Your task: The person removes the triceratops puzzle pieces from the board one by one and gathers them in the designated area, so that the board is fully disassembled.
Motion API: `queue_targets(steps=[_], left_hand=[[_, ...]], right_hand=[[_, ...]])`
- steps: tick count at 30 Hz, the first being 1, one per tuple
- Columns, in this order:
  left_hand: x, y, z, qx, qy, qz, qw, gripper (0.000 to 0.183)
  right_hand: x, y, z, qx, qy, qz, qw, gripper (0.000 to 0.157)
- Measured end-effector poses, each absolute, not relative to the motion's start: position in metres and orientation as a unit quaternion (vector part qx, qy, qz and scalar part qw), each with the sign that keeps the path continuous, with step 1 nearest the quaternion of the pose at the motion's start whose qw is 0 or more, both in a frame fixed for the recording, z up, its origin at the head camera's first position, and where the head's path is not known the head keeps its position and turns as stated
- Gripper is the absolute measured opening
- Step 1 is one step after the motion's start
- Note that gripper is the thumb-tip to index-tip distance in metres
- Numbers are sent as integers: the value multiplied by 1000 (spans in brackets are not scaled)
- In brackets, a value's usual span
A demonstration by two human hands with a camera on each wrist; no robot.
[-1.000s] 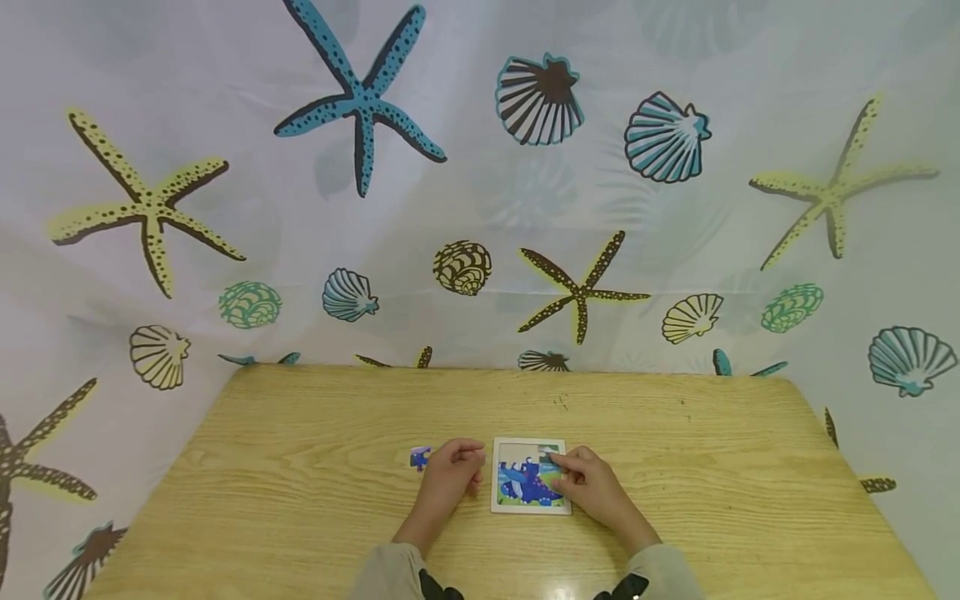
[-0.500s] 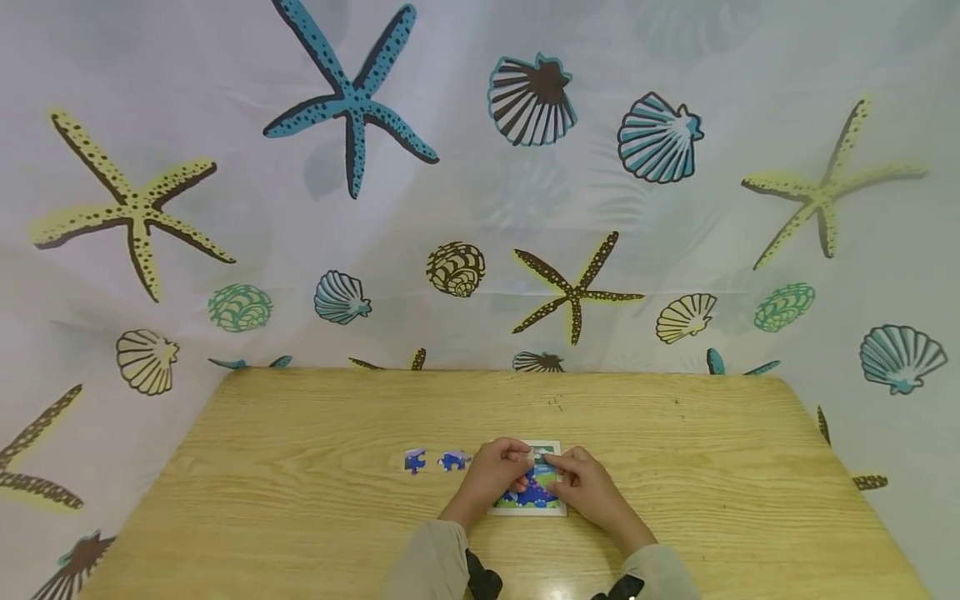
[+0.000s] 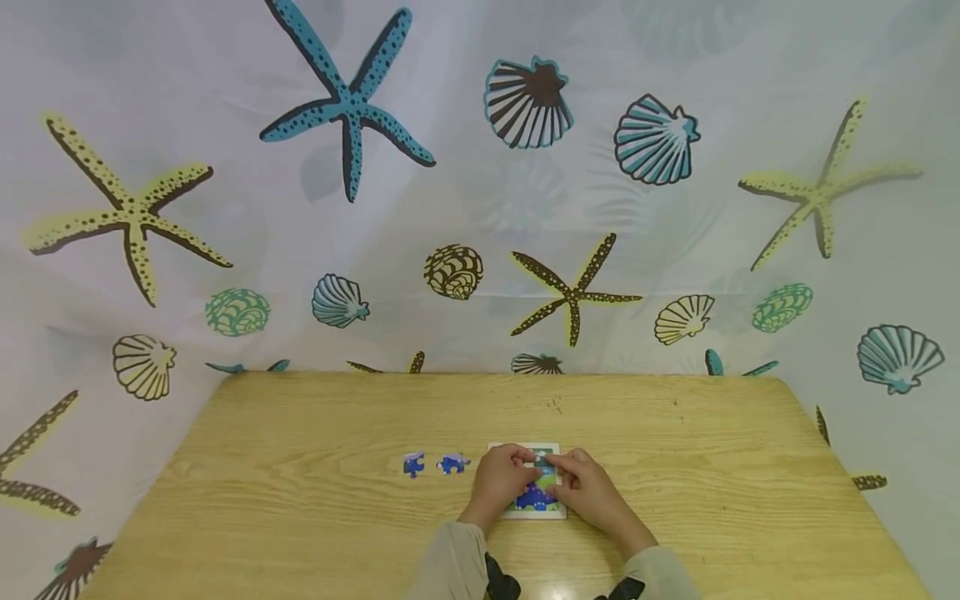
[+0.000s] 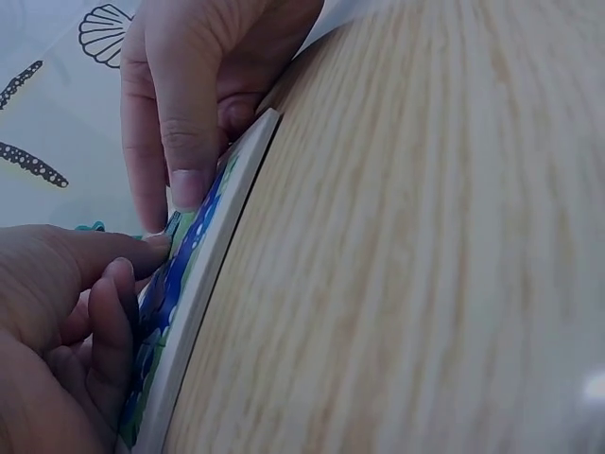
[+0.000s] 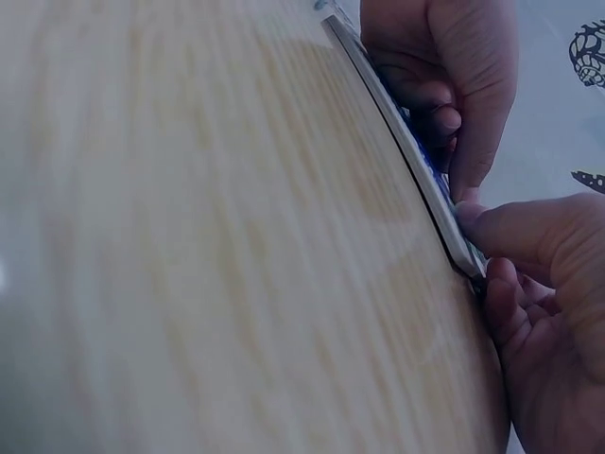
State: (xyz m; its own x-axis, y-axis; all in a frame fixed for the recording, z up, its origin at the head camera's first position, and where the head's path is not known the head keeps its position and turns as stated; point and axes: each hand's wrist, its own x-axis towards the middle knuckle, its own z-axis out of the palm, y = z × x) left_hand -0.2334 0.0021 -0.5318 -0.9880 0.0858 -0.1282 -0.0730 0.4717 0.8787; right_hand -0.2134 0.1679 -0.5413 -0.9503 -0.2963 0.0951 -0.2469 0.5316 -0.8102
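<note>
A square jigsaw puzzle (image 3: 534, 498) with a blue cartoon animal lies in a white tray frame (image 3: 553, 515) on the table. At its upper right sits a grey-green puzzle piece (image 3: 542, 458), partly covered by fingertips. My left hand (image 3: 501, 481) reaches over the tray's left side, thumb and forefinger at this piece. From the right, my right hand (image 3: 588, 490) pinches its other side, and the right wrist view has the thumb (image 5: 510, 227) down beside the frame's edge. Both hands nearly meet there. Two loose blue-and-purple pieces, one outer (image 3: 413, 465) and one inner (image 3: 452, 464), lie left of the tray.
The wooden table (image 3: 315, 517) stretches out on both sides of the tray. A white cloth (image 3: 420, 217) printed with starfish and shells hangs behind and around it. Dark wrist straps show at both beige sleeves (image 3: 450, 562).
My left hand has moved right, from beside the loose pieces onto the puzzle, uncovering the second loose piece. My right hand stays at the upper right corner.
</note>
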Motion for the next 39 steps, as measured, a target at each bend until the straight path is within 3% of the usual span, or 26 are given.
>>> queue_targets(steps=[5, 15, 30, 39], left_hand=[[-232, 5, -530, -11, 861, 504, 68, 8], [-233, 3, -531, 10, 856, 514, 58, 4], [-231, -2, -541, 78, 860, 504, 17, 5], [-231, -3, -545, 75, 827, 557, 33, 4]], right_hand=[[-212, 168, -541, -154, 875, -459, 23, 52], [-213, 167, -538, -157, 876, -455, 20, 54], [-213, 167, -542, -151, 869, -471, 22, 61], [-214, 166, -543, -150, 864, -479, 24, 59]])
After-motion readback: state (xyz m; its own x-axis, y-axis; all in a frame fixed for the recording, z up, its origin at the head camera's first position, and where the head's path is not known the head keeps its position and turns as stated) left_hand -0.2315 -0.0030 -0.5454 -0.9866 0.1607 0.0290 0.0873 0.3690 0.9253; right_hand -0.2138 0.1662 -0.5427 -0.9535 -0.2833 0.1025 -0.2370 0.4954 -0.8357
